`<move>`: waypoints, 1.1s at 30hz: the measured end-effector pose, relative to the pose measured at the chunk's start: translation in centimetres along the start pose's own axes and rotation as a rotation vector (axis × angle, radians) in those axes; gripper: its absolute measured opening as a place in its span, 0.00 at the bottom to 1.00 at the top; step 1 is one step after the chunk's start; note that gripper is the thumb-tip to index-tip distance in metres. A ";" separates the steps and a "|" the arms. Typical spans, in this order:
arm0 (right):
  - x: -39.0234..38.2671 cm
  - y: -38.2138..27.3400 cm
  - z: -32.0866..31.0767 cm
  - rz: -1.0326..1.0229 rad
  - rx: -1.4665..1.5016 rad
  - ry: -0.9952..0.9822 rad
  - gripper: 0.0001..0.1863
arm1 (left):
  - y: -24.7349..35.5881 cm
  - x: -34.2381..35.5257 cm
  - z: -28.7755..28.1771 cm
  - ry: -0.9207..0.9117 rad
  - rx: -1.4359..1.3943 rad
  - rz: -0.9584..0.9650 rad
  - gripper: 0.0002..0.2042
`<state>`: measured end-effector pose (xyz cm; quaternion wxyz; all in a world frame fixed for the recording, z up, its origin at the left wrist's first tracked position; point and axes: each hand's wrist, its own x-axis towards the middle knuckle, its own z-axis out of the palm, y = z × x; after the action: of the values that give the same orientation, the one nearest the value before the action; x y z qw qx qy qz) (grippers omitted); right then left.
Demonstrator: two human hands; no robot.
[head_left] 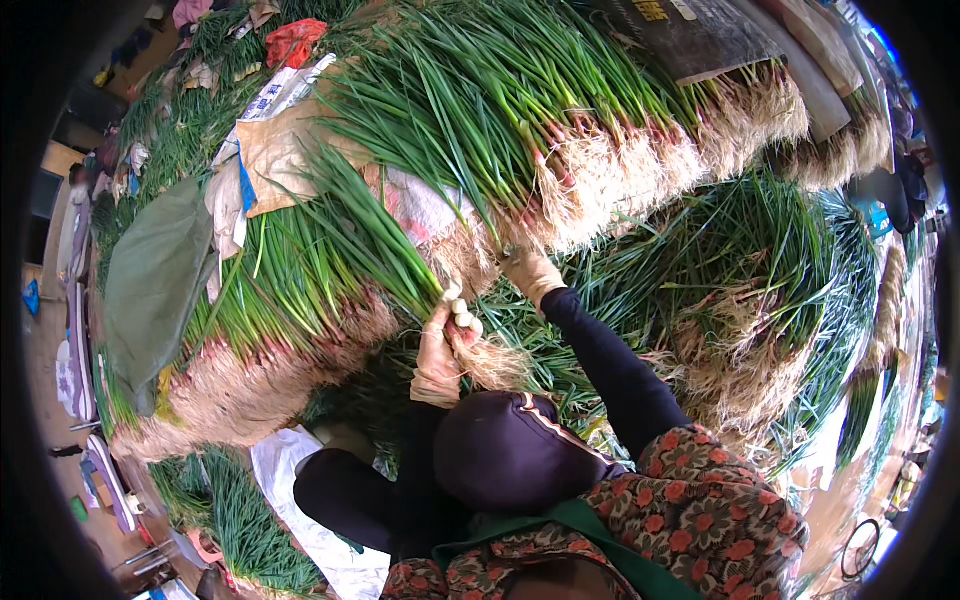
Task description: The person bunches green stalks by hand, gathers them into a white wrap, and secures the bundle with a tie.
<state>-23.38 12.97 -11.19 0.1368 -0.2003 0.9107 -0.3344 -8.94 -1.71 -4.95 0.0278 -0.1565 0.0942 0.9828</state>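
Note:
My left hand (437, 352), in a pale glove, is closed around a bunch of green garlic (455, 325). Its long leaves point up and left, and its pale roots hang to the right below my fingers. My right hand (533, 275), gloved too, reaches forward to the lower left edge of a large heap of green garlic (590, 165). Its fingers are closed at the root end of a stalk there, with the fingertips partly hidden among the roots. A dark sleeve covers my right forearm.
Another row of green garlic (290, 310) lies at left, beside a dark green cloth (155, 285). Loose green garlic (740, 310) is piled at right. Brown sacking (290, 150) covers leaves behind. My knees (525, 450) are close below my hands, with a white plastic sheet (290, 480) beside them.

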 end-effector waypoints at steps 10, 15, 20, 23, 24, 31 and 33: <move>-5.8 -4.6 -2.3 -0.336 0.110 -0.332 0.16 | -1.8 0.3 0.5 0.397 0.350 0.165 0.13; -1.1 -7.8 0.8 0.223 0.991 -0.427 0.14 | -1.5 -1.2 -1.8 0.501 0.422 0.081 0.08; -2.0 -2.8 4.6 -0.111 0.459 -0.148 0.13 | -2.4 -1.3 2.3 0.326 0.210 0.129 0.07; -4.0 -4.4 3.0 -0.593 -0.027 -0.541 0.16 | -0.3 -2.6 1.3 0.184 0.051 0.261 0.16; -4.0 -4.8 2.7 -0.427 0.020 -0.421 0.15 | 0.4 -2.8 0.9 0.089 -0.018 0.196 0.16; 3.1 -6.9 -3.4 -0.011 -0.258 0.256 0.12 | 0.9 -1.8 0.5 0.097 0.028 0.020 0.17; 4.6 -6.0 -3.5 0.042 -0.357 0.199 0.12 | 0.2 -1.0 0.3 0.035 0.045 0.066 0.18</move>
<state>-27.15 8.66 -5.18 0.0152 -0.1684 0.9685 -0.1827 -8.04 -1.88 -4.33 -0.0030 -0.1700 0.1219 0.9779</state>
